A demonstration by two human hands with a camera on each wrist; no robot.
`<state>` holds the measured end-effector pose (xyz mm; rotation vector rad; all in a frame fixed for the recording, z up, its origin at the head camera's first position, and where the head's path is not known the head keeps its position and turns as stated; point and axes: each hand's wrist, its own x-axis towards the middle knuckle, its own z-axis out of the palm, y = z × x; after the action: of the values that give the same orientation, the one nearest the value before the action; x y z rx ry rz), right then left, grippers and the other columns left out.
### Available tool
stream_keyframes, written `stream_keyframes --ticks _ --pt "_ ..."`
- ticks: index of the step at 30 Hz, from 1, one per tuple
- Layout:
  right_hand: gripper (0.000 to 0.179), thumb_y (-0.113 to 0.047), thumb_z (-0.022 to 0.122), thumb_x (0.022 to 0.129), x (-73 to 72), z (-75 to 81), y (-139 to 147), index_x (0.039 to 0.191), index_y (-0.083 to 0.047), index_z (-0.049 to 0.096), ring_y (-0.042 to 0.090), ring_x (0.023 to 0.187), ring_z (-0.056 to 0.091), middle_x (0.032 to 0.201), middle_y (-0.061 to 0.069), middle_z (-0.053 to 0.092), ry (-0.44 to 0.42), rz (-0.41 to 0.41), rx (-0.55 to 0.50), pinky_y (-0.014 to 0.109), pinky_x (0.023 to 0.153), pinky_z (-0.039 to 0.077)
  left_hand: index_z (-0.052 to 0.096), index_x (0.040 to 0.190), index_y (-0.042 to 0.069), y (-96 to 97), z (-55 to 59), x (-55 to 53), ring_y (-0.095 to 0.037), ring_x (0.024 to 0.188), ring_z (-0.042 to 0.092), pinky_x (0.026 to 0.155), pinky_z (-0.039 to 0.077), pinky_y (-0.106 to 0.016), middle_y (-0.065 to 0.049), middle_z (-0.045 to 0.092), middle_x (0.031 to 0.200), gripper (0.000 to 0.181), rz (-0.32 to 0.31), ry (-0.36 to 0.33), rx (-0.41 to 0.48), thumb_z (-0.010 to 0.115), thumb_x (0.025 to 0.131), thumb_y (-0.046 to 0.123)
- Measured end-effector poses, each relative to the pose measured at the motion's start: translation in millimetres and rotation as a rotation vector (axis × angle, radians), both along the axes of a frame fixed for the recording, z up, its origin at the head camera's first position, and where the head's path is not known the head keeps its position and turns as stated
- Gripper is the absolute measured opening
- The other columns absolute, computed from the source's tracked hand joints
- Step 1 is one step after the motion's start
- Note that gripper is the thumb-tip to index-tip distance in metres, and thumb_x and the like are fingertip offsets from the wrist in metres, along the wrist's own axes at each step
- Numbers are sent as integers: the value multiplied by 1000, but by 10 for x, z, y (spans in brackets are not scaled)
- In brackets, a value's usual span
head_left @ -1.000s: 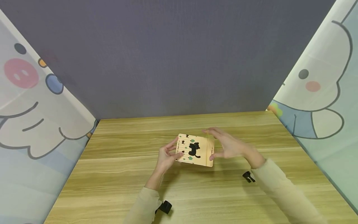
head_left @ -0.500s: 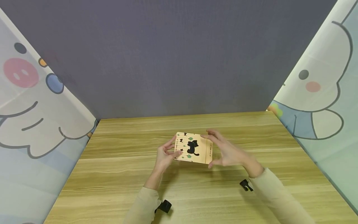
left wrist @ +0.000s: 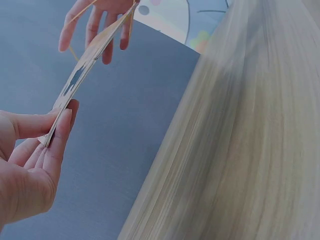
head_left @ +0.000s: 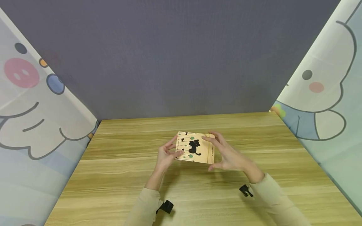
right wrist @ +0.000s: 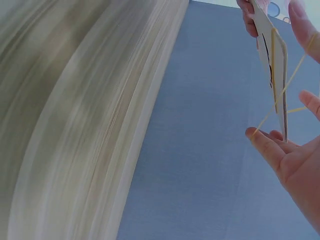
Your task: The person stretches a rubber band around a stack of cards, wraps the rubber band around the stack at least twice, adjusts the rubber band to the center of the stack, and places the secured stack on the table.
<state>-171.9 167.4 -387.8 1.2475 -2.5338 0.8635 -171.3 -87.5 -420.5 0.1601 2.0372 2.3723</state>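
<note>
Two hands flank a pad printed with a black cat, which is held above the tabletop, a little below the head view's centre. At its 9 o'clock edge, the left hand keeps a pinching grip, thumb on one face and fingers on the other. The left wrist view shows the pad's layered edge, slanting up toward 1 o'clock. At 3 o'clock, the right hand is spread around that end, its grip released; a yellow band stretches over its fingertips, one strand lying across the pad. Whether those fingertips touch the pad, I cannot tell. Black fittings sit at 7 o'clock by the left sleeve and 4 o'clock by the right sleeve. A grey wall stands at 12 o'clock.
</note>
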Motion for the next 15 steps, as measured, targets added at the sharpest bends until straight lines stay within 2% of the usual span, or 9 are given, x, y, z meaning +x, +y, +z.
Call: stream_keyframes --ticks 5,11,15 --pt "100 -58 70 59 7 -23 -17 138 -14 27 24 96 49 139 17 17 21 -11 -7 23 61 48 48 127 12 -17 13 5 -29 72 64 61 54 -25 -23 58 101 68 7 1 -16 65 68 -16" --pt "99 -58 70 58 23 -49 -37 138 -16 29 19 86 49 136 19 18 4 -24 -20 22 56 46 47 128 10 -32 19 23 -28 74 64 68 54 -29 -25 57 101 68 -14 9 12 64 68 -17" --pt "100 -49 77 55 29 -62 -43 137 -17 29 24 95 48 134 20 19 -22 -31 -48 35 68 50 47 128 11 -34 24 30 -28 74 64 69 54 -30 -24 56 101 69 -18 6 15 64 68 -17"
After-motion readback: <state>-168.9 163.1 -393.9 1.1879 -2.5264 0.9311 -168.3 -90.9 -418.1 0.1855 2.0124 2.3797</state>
